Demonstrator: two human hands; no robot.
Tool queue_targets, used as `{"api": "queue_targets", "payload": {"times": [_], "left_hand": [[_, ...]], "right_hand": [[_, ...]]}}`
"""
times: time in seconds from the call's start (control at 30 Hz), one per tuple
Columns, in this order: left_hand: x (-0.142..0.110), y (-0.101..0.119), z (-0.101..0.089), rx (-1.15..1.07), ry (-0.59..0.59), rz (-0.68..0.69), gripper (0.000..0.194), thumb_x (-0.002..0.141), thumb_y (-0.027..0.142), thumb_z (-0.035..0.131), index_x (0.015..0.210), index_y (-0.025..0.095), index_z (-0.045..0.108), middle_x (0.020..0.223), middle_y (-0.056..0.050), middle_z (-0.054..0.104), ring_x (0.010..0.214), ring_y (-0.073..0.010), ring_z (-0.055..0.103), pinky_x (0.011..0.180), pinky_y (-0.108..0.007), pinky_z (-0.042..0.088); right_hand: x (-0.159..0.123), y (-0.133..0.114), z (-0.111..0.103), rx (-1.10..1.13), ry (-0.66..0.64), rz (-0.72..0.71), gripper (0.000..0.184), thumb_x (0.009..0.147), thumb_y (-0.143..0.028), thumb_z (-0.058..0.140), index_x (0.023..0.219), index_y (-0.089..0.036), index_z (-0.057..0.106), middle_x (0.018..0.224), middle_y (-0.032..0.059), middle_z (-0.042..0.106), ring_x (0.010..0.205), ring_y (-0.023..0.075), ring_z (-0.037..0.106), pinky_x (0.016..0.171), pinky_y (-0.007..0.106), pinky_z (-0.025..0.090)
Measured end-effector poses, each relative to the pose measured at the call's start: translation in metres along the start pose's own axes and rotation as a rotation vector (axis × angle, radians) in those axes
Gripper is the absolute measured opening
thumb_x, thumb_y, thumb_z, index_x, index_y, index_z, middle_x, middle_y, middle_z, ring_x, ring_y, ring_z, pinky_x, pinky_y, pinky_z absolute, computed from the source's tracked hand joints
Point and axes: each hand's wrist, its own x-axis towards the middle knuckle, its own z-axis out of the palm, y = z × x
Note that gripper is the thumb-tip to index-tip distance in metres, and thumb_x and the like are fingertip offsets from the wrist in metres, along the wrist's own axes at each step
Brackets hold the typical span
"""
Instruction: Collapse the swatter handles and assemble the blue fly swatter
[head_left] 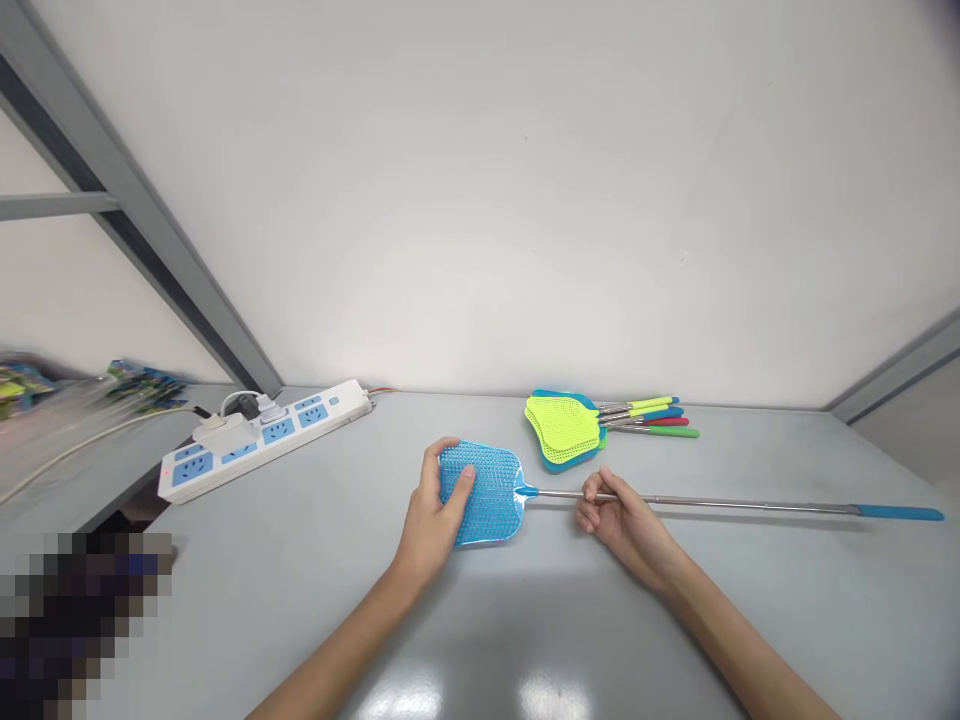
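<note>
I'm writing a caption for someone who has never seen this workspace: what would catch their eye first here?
Probably the long blue fly swatter, its mesh head in the left hand and its metal rod passing through the right hand toward the right edge. Next, the bright yellow-green swatters piled near the wall, just behind the right hand. Then the white power strip with blue sockets, at the left.

Grey tabletop (262, 570): bears white power strip (279, 431); fly swatter pile (564, 425) right of strip, handles pointing away from it.
</note>
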Motion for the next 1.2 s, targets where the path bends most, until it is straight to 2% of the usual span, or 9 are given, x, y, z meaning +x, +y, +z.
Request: {"api": "queue_targets", "payload": {"times": [0.27,0.43,0.6,0.83,1.0,1.2], "left_hand": [[0.0022,-0.0011,-0.0004,0.026,-0.007,0.029,0.035,0.075,0.042,0.042,0.106,0.027,0.040,0.094,0.001,0.052,0.080,-0.0153,0.051,0.069,-0.026,0.041],[0.0065,0.0014,-0.0061,-0.136,-0.144,0.044,0.036,0.073,0.040,0.045,0.107,0.026,0.042,0.102,-0.002,0.049,0.084,-0.0158,0.051,0.072,-0.026,0.042],[0.0073,-0.0002,-0.0060,-0.277,-0.245,0.007,0.041,0.072,0.039,0.049,0.109,0.024,0.040,0.097,-0.003,0.050,0.080,-0.0153,0.052,0.071,-0.028,0.044],[0.0067,-0.0038,-0.0041,-0.322,-0.280,-0.065,0.042,0.071,0.039,0.052,0.108,0.026,0.040,0.095,-0.002,0.050,0.080,-0.0155,0.053,0.071,-0.028,0.044],[0.0060,-0.0002,-0.0053,-0.434,-0.321,-0.149,0.042,0.071,0.039,0.052,0.109,0.028,0.038,0.096,-0.002,0.050,0.080,-0.0165,0.054,0.068,-0.030,0.046],[0.0083,-0.0006,-0.0067,-0.468,-0.305,-0.142,0.044,0.070,0.038,0.054,0.110,0.028,0.040,0.096,-0.002,0.050,0.078,-0.0161,0.055,0.068,-0.030,0.047]], "right_hand": [[-0.0001,0.0008,-0.0007,0.018,-0.019,-0.002,0.032,0.079,-0.042,0.038,0.065,-0.019,0.054,0.049,-0.0004,0.040,0.054,0.0138,0.041,0.061,0.028,0.032],[-0.0007,0.0010,-0.0006,0.024,-0.043,0.009,0.031,0.080,-0.042,0.036,0.066,-0.020,0.052,0.053,0.0005,0.044,0.055,0.0136,0.040,0.059,0.028,0.031],[-0.0004,0.0009,-0.0007,0.023,-0.065,-0.032,0.034,0.082,-0.042,0.032,0.063,-0.019,0.050,0.055,0.0018,0.048,0.056,0.0139,0.041,0.059,0.029,0.030],[0.0003,0.0011,-0.0019,-0.011,-0.061,-0.064,0.036,0.083,-0.039,0.030,0.062,-0.019,0.050,0.055,0.0021,0.049,0.057,0.0140,0.042,0.060,0.029,0.030],[0.0001,0.0017,-0.0023,-0.027,-0.024,-0.067,0.035,0.083,-0.039,0.031,0.063,-0.019,0.051,0.053,0.0011,0.047,0.056,0.0133,0.040,0.059,0.028,0.030],[0.0013,0.0011,-0.0025,-0.016,0.028,-0.056,0.030,0.081,-0.038,0.037,0.068,-0.017,0.055,0.050,-0.0017,0.039,0.050,0.0105,0.033,0.056,0.026,0.030]]}}
